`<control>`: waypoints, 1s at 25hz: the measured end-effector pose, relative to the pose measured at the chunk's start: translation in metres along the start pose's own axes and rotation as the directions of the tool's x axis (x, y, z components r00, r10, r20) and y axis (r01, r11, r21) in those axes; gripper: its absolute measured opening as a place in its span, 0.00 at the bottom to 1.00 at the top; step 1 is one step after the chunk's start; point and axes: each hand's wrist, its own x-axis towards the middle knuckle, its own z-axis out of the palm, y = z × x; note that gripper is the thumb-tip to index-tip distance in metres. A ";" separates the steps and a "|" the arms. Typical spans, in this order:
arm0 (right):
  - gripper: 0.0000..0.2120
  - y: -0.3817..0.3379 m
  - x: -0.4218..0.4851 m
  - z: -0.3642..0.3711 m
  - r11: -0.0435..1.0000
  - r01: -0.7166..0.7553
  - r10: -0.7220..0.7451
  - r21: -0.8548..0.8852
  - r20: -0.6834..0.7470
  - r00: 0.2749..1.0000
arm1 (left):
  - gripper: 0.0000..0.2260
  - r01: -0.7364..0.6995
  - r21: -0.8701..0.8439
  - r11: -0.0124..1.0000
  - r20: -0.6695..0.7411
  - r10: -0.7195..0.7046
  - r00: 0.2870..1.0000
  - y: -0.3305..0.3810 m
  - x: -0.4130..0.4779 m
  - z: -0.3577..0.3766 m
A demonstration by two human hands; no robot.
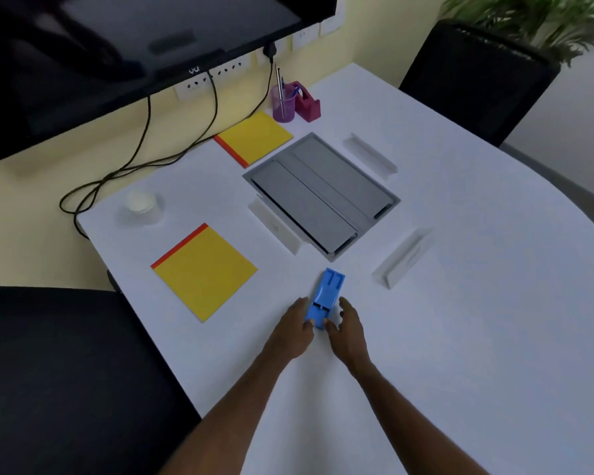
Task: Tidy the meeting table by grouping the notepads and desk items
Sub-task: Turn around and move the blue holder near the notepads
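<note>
Both hands bracket a blue stapler on the white table.

The left hand (294, 329) and right hand (347, 329) press thumbs and fingers against the near end of the blue stapler (324, 298), a light two-sided hold rather than a full wrap. The stapler is bright plastic, lying flat, just nearer the person than the grey floor-box lid (319, 192). With so shallow a grip it could pivot and slip out, or skid toward the near yellow notepad (203, 272) left of the lid.
</note>
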 end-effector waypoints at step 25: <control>0.21 -0.113 0.054 0.060 0.901 0.423 -0.408 0.094 -0.144 0.901 | 0.25 0.004 -0.769 0.639 -0.144 -0.179 0.973 -0.047 0.053 -0.124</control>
